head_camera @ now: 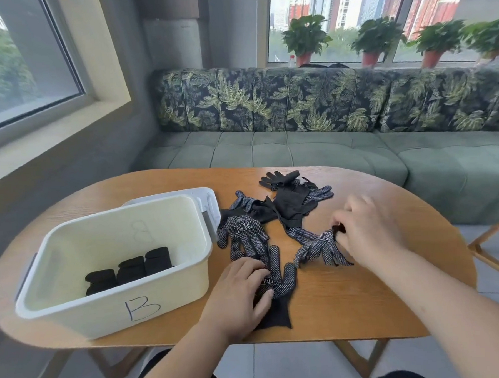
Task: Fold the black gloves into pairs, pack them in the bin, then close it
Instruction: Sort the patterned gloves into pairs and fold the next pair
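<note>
**Glove packing station: condition at time of check**

Clock positions were read across the oval wooden tabletop (364, 304) from the person's seat, 12 being the far edge.

The cream plastic bin (104, 315), marked "B" on its near wall, stood open at 9 o'clock. Three folded black glove bundles (129, 270) lay side by side on its floor. The white lid (205, 197) lay flat at the bin's 1 o'clock corner, partly under or behind it; which could not be told.

A heap of loose black gloves (292, 201) occupied 12 o'clock. One white-dotted black glove (245, 235) lay spread palm-up just beside the bin's right wall.

The left hand (239, 287) rested at 6 o'clock with its fingers extended and flat, pressing down on a second dotted glove (279, 277) laid out on the wood.

The right hand (366, 234), at 3 o'clock, had its fingers curled, pinching the cuff of a third dotted glove (318, 248) whose fingertips trailed on the tabletop.
</note>
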